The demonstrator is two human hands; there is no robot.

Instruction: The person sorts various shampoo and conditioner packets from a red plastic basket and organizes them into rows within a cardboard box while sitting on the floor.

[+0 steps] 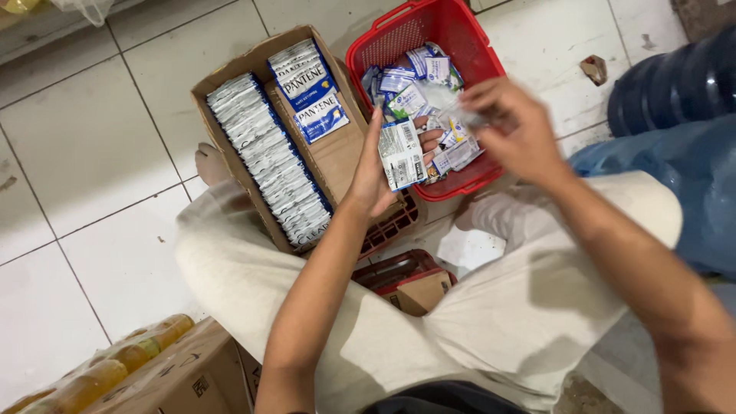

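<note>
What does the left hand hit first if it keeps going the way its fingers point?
Likely the red basket and the loose sachets in it. The left hand, holding a white sachet, points up-frame toward them; depth is unclear.

Left hand (376, 176): we hold a white-grey sachet (402, 153) upright.
Right hand (514, 126): we pinch a blurred clear sachet (452, 103).
Red basket (368, 54): loose blue-white sachets (414, 84).
Cardboard box (337, 157): silver sachet row (268, 157), blue-white stack (310, 88).
Lower left: brown carton (184, 376).

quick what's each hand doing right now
left hand: shut on a white sachet
right hand: shut on a blurred clear wrapper over the red basket
</note>
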